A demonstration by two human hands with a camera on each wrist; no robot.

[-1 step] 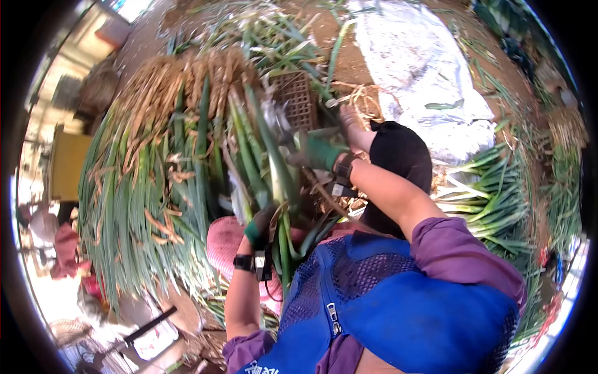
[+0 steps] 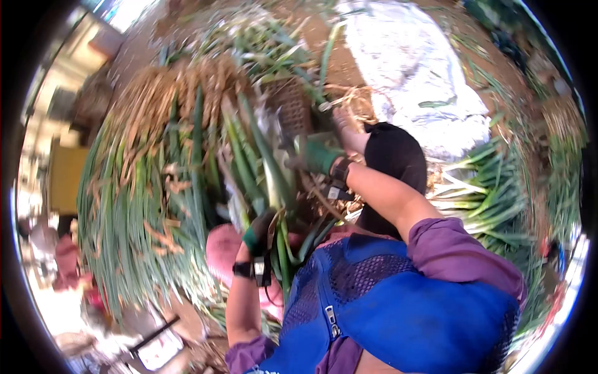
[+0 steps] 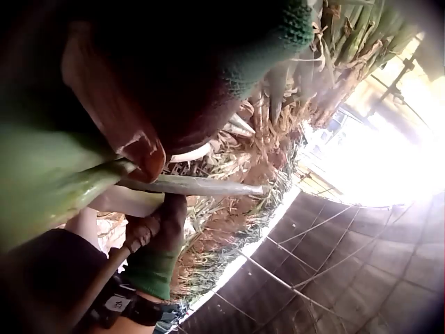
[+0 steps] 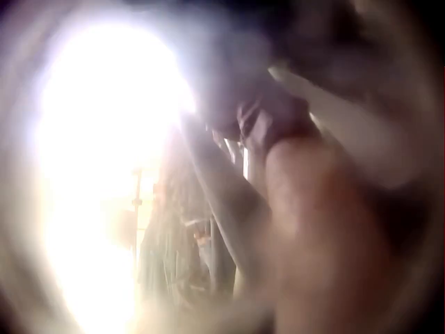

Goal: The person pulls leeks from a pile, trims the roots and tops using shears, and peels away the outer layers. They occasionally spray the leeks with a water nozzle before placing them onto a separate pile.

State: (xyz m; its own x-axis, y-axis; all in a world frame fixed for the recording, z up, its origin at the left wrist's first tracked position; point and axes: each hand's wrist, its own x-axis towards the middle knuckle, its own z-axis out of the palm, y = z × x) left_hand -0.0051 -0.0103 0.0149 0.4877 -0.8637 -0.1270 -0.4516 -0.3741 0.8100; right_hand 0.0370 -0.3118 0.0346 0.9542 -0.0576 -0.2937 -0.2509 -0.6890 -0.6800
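A gloved left hand [image 2: 260, 229] grips the green lower part of a leek [image 2: 273, 181] in the head view. Beyond it, the gloved right hand [image 2: 316, 156] is blurred beside the upper part of the stalk. From the left wrist, the left hand [image 3: 188, 83] looms dark over the leaves, and the right hand [image 3: 163, 240] pinches the pale stalk [image 3: 201, 186] from below. The right wrist view is badly blurred; a pale stalk [image 4: 215, 188] shows there, but the fingertips are unclear.
Leeks with dry brown roots [image 2: 143, 168] are heaped at left. Behind the hands stands a brown crate [image 2: 289, 109]. A white sheet [image 2: 411, 75] covers ground at upper right, above cleaned leeks [image 2: 483, 193]. A dark-clad knee [image 2: 395, 165] is beside the right forearm.
The head view has shifted slightly, so the scene sits a little further left. Both hands keep nearly the same places around the leek.
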